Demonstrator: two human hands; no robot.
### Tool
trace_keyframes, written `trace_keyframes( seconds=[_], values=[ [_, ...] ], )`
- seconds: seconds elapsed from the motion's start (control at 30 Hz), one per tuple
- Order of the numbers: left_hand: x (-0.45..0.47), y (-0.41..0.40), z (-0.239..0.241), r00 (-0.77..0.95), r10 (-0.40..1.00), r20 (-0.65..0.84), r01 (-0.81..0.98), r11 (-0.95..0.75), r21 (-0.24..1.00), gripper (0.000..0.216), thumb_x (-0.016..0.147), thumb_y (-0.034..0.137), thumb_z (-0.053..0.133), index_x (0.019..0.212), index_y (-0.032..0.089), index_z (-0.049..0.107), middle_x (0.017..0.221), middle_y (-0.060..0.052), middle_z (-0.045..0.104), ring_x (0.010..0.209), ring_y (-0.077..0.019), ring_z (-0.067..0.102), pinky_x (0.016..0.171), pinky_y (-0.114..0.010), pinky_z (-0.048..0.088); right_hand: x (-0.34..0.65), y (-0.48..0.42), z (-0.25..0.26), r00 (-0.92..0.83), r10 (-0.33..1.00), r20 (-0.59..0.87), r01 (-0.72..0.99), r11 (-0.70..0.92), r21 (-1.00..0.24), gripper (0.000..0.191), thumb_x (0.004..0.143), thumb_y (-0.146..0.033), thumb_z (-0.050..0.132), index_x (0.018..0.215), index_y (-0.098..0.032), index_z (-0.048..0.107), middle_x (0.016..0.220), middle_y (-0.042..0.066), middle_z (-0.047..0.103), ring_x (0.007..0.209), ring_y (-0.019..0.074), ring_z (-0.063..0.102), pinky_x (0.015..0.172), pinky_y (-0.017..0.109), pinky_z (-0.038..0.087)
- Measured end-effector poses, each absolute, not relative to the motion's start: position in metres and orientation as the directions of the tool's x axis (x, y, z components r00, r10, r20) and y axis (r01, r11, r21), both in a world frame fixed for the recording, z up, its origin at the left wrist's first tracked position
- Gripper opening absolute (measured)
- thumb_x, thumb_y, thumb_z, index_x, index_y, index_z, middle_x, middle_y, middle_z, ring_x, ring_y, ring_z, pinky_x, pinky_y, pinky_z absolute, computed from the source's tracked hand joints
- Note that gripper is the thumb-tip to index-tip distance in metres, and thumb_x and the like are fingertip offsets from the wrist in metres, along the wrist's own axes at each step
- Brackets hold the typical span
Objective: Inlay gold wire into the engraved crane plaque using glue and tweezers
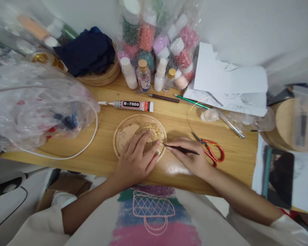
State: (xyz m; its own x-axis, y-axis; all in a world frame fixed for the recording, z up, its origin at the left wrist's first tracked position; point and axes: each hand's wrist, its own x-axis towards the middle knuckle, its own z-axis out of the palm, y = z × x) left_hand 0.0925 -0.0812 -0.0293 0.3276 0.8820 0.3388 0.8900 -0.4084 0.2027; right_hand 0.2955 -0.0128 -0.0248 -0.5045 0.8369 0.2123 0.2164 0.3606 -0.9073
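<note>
Near the front edge of the worktop [92, 155], about midway along it: a round wooden disc [127, 131] laid with fine gold wirework, pinned flat under the left hand [137, 160] with fingers spread across its near half. Just beside the right rim, the right hand [192, 160], pinching a thin dark tool [182, 149] like a pen, with the tip at the rim. Best to press evenly with the spread hand to stop any turning, keep the tool low, and work in short, light strokes clear of the laid wire. Red-handled scissors [212, 151] just right of that hand; behind the disc, a B-7000 glue tube [130, 105]; small bottles [143, 77] along the back edge; paper sheets [231, 82] toward the back right corner.
</note>
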Motion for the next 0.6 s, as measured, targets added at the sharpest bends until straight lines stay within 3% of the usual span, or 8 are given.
trace_keyframes(
  seconds=[0.6],
  values=[
    [0.0930, -0.0796, -0.0280, 0.338, 0.876, 0.344, 0.889, -0.417, 0.189, 0.030, 0.091, 0.026, 0.056, 0.120, 0.018, 0.064, 0.130, -0.017, 0.055, 0.123, -0.0317, 0.051, 0.098, -0.046, 0.047, 0.2953, -0.0145, -0.0264, -0.515, 0.836, 0.187, 0.234, 0.347, -0.908, 0.018, 0.085, -0.009, 0.065, 0.095, -0.022, 0.074, 0.085, 0.004, 0.077, 0.076, 0.0160, 0.071, 0.066, 0.029, 0.057]
  ],
)
